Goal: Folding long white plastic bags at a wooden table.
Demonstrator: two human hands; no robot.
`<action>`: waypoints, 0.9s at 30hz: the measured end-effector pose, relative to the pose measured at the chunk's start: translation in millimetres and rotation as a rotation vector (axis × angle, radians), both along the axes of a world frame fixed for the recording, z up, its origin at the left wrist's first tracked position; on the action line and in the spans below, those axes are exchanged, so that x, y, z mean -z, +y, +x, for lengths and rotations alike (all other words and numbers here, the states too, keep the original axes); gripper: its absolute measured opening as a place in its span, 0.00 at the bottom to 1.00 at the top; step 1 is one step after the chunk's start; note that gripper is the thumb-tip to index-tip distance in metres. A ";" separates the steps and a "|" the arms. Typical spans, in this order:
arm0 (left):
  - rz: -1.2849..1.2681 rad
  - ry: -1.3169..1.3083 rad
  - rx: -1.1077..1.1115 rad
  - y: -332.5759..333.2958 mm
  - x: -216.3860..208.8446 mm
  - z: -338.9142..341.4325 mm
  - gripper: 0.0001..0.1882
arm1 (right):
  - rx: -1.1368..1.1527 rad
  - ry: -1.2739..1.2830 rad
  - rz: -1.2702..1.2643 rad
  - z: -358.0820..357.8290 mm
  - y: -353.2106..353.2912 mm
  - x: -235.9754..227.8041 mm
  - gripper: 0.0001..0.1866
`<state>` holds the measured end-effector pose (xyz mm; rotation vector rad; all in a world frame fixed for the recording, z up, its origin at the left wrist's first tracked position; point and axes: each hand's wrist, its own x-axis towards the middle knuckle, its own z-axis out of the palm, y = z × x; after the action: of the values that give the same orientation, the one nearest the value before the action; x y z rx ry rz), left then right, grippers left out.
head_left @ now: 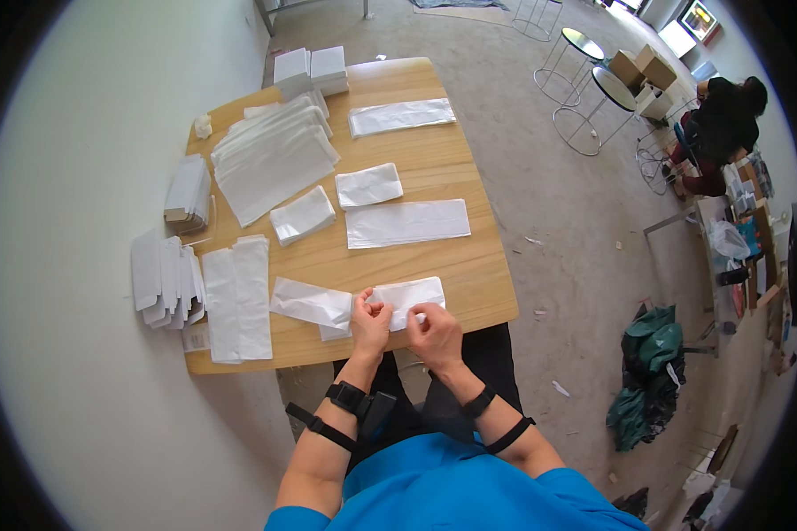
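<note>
My left hand (371, 322) is over the near edge of the wooden table, thumb and fingers pressed together. Just to its right, my right hand (436, 338) is closed too, its fingertips pinched at the near edge of a folded white sheet (412, 296). What either pinch holds is too small to make out. A second thin white sheet (310, 303), slightly crumpled, runs leftward from beside my left hand. Farther left lie two long white folded sheets (239, 301) side by side. Beyond my hands are a wide white strip (407, 224) and two short folded white pieces (369, 185).
The wooden table (398, 265) meets a white wall on the left. On it are a fanned stack of white sheets (274, 155), white box stacks (312, 71) and flat white cartons (164, 279). Stools (613, 88), green and black bags (651, 372) and a seated person (722, 124) are right.
</note>
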<state>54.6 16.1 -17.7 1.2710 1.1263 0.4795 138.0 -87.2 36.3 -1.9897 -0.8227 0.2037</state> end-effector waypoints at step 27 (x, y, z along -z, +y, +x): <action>0.320 0.250 0.032 6.5 -3.9 0.6 0.25 | 0.203 0.212 -0.140 56.2 -19.3 42.4 0.12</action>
<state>55.2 22.6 -13.9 1.6613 1.2698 0.5003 194.2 -106.4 -6.1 -2.1231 -0.4796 0.3548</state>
